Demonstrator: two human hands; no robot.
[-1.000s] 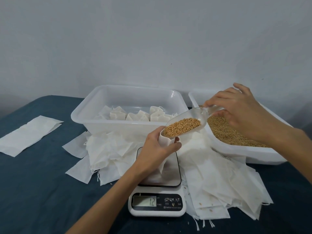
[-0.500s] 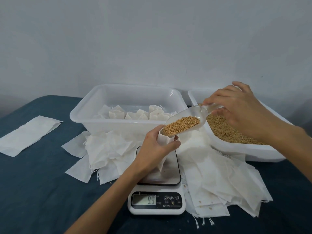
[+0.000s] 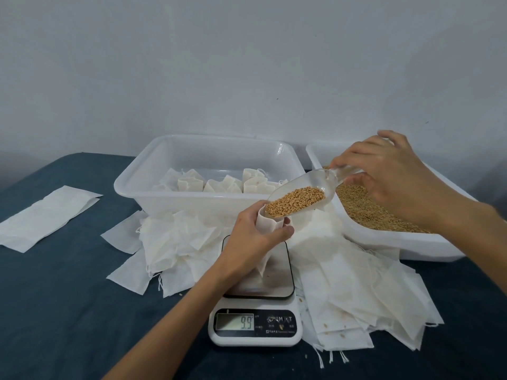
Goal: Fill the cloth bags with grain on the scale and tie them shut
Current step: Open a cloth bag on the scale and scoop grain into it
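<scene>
over blue table (image 3: 68, 311), left fingers (image 3: 277, 233) wrap bag (image 3: 267, 223) beneath scoop (image 3: 301, 196)

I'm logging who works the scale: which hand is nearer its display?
Left. The left hand holds the cloth bag over the scale, just behind its display; the right hand holds the scoop farther back.

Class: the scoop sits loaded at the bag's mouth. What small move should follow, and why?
Probably tip the scoop slightly with the right hand: its grain sits at the lip over the bag that the left hand holds open on the scale.
</scene>
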